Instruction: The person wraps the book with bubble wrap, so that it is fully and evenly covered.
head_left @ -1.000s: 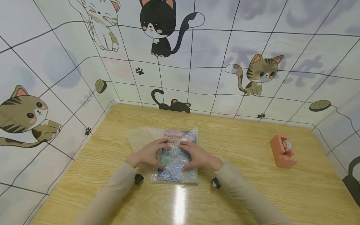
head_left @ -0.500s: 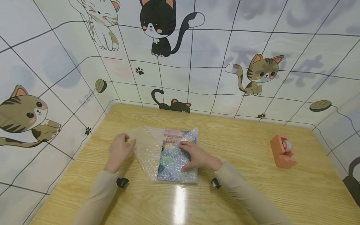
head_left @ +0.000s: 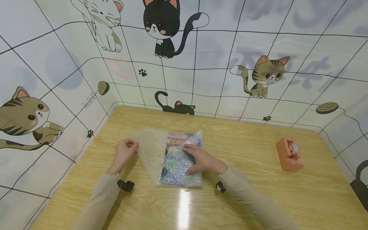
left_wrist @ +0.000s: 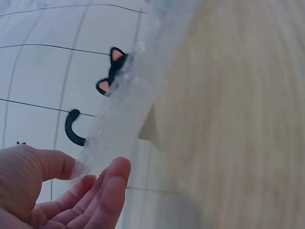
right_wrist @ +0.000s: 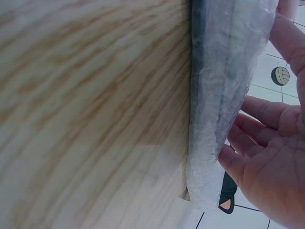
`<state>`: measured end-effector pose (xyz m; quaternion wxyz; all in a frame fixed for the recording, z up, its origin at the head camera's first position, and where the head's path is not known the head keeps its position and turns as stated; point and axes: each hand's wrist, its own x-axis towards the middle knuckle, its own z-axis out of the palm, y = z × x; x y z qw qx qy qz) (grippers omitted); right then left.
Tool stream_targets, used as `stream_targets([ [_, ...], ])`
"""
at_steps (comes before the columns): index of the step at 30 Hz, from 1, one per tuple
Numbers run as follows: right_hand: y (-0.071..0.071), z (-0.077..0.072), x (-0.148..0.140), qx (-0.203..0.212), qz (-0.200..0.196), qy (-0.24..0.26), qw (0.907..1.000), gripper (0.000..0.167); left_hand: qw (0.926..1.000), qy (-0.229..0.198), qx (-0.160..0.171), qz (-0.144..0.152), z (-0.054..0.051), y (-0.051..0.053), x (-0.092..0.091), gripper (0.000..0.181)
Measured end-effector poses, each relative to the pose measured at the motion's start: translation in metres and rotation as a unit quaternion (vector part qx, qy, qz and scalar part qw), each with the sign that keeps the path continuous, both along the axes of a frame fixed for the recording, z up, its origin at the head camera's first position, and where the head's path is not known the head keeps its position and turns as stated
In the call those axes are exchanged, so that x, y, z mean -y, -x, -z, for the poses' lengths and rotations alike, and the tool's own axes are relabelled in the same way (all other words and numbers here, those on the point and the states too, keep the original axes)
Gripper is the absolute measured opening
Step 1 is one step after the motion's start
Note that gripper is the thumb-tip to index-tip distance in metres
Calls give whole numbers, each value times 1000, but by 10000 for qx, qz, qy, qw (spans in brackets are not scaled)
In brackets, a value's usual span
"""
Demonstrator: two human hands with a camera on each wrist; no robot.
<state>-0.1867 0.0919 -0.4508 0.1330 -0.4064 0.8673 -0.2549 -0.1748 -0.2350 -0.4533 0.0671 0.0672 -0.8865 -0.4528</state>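
In the head view a blue, colourfully printed book [head_left: 172,163] lies flat on the table. Clear bubble wrap [head_left: 150,150] covers it, and a loose flap spreads to the left. My left hand [head_left: 124,153] pinches the outer edge of that flap between thumb and fingers; the left wrist view shows the bubble wrap [left_wrist: 119,107] rising from the fingertips. On the right part of the wrapped book rests my right hand [head_left: 203,159], thumb and fingers spread. The right wrist view has the fingers [right_wrist: 255,129] against the top of the wrapped book, whose thick side shows.
An orange tape dispenser [head_left: 288,155] with a roll of tape stands at the right of the wooden table [head_left: 244,143]. A backdrop [head_left: 215,64] with cartoon cats and grid lines rises behind the table and along both sides.
My left hand has left the top of the book, moved left and taken the flap's edge, its fingers now closer together. The right hand stays in place on the book.
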Motion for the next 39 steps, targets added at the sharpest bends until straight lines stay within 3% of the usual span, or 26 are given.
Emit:
stream_targets([
  [3,0,1,-1,-2,14,0,10000,94,9978,-635,165,50,-11,3,-10,17],
  [7,1,2,-1,-35,20,19,10000,94,9949,-953,177,293,-29,6,-28,16],
  [12,1,1,-2,-116,-38,64,9999,93,9950,-806,-5,589,-46,10,-56,11],
  [17,1,2,-1,-76,-26,107,9999,93,9933,-257,-340,1073,-54,14,-86,9],
  [24,1,4,-2,-173,5,223,9996,93,9763,560,-1025,1823,-41,24,-123,8],
  [29,1,6,-2,-72,26,281,9996,93,9656,1032,-1315,1991,-31,28,-137,8],
  [34,2,10,-4,-77,24,378,9993,93,9639,1109,-1245,2074,-23,28,-142,7],
  [39,3,12,-9,199,-28,646,9977,92,9653,1116,-1034,2123,-15,30,-144,6],
])
